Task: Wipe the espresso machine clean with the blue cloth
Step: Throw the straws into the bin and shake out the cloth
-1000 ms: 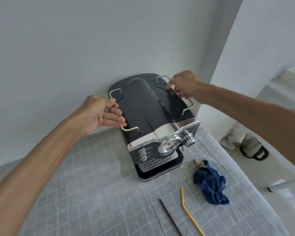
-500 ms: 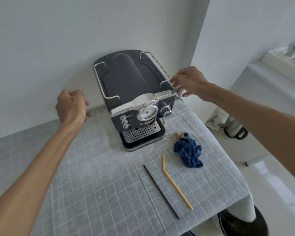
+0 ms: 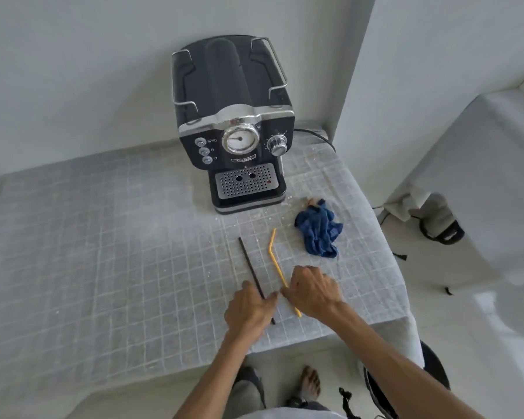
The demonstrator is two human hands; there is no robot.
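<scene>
A black-and-chrome espresso machine (image 3: 235, 128) stands at the grid-patterned tabletop's (image 3: 103, 237) back edge; a crumpled blue cloth (image 3: 319, 231) lies before it, near the right edge.

On the espresso machine (image 3: 235, 128) in front of you, a small nameplate (image 3: 244, 159) sits just below the round gauge (image 3: 240, 140), but its lettering is too blurred to read. You can see small icons beside the three buttons (image 3: 203, 151) and tick marks around the knob (image 3: 278, 145), none of them legible.
</scene>
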